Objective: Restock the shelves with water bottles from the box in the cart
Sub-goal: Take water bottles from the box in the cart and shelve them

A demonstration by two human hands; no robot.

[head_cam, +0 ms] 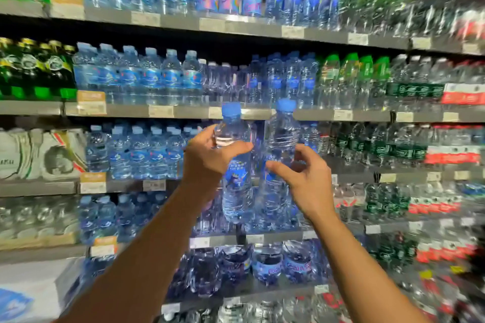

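A clear water bottle with a blue cap (236, 162) is standing upright in the air in front of the shelves (168, 110), and the left hand (210, 158) is grasping it, thumb crossing its front and fingers curling round its upper body. Just to the right of it, a second water bottle (280, 155) of the same kind, also blue-capped and upright, is being held by the right hand (305, 178), whose thumb is reaching across its label while the fingers are wrapping round the far side. The two bottles are sitting close together between the hands, nearly touching. Both forearms are stretching up from the lower edge of the view.

Behind the hands, rows of blue-capped water bottles (147, 78) are filling the shelves, with paper price tags (160, 111) lining the shelf edges. Further to the right of the hands, green-capped bottles (351, 76) and bottles with red labels (462, 93) are standing, blurred. To the left of the hands, dark green glass bottles (34, 68) are sitting on a shelf, and below them white wrapped packs (39, 155) are resting. Below the hands, larger water bottles (267, 262) are occupying a lower shelf.
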